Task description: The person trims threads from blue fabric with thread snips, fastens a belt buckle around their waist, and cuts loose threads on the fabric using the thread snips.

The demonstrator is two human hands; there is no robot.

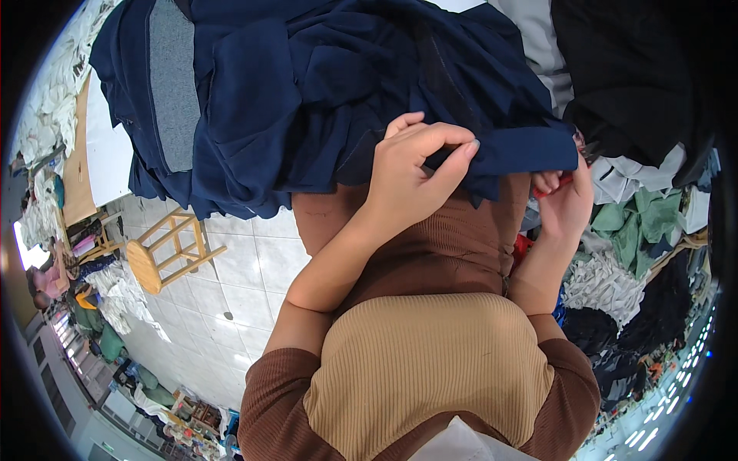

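L hand point(419, 163) nearly pinched at navy fabric band point(526, 150), hold unclear; R hand point(567, 203) grips its R end. Best kept flat & taut.

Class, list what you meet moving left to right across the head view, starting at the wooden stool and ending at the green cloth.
Wooden stool → left hand → flat navy band between the hands → right hand → green cloth.

1 wooden stool point(144, 266) on a pale tiled floor point(254, 265), bright light rows point(673, 404) at lower right
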